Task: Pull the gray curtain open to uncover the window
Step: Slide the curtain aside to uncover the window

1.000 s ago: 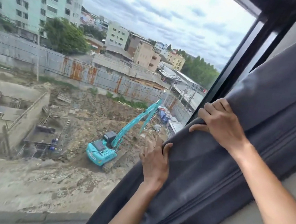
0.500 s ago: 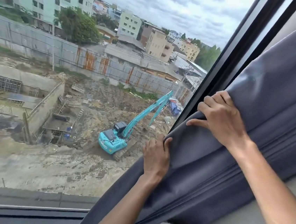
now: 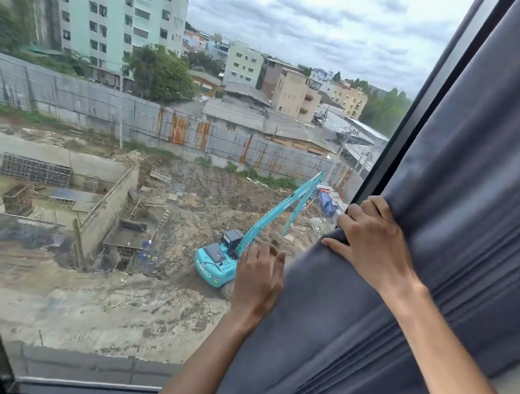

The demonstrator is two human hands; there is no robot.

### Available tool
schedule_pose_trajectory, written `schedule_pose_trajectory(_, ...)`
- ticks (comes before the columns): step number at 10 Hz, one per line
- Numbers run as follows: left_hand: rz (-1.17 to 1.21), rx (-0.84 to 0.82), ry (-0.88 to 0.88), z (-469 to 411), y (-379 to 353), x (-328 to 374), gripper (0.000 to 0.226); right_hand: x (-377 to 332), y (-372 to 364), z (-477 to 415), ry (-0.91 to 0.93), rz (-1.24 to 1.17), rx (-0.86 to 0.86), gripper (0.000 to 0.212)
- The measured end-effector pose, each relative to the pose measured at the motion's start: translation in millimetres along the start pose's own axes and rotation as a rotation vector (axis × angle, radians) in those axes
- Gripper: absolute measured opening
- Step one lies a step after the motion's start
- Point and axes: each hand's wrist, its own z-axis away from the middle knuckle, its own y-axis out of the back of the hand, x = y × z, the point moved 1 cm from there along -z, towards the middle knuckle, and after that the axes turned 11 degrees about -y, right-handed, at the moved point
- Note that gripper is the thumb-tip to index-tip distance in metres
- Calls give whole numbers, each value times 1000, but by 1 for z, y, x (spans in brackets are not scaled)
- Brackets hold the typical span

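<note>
Item: gray curtain (image 3: 462, 218). Heavy gray fabric, gathered in long folds along the right side of the window (image 3: 157, 186), running from the upper right corner down to the lower centre. Its leading edge slants along the dark window frame (image 3: 429, 96); most of the glass to the left of the fingers lies uncovered.

Right hand (image 3: 372, 240): placed on the curtain's leading edge, about halfway up its visible length. Fingers (image 3: 362, 217) curled over the edge and pressed together, thumb (image 3: 335, 246) lying across the fabric below them, so the edge fold is pinched between thumb and fingers. The fabric bulks to the right of and below these fingers; the frame shows just above them.

Left hand (image 3: 256, 283): lower and further left, back of the hand to the camera, set against the curtain's edge. Fingers extended upward and slightly apart, not closed round the cloth; the palm side is hidden, so actual contact with the fabric cannot be told for certain. The curtain edge runs just to the right of these fingers; glass lies to their left and above.

Both forearms bare, entering from the lower edge.

Seen through the glass: a teal excavator (image 3: 230, 251) on a muddy construction site, a rusted metal fence (image 3: 179, 127), a pale green apartment block (image 3: 117, 18), cloudy sky.
</note>
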Motion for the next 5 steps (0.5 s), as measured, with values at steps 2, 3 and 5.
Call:
schedule_pose_trajectory(2, -43, -53, -126, -3, 55, -29, 39, -18, 18, 8, -205, -206, -29, 32)
schedule_pose_trajectory(3, -70, -139, -202, -3, 92, -40, 43, -33, 22, 8, -284, -277, -48, 27)
schedule_pose_trajectory(5, -116, -187, -266, 1, 173, -64, 51, -90, 36, 22, -459, -447, -138, 42)
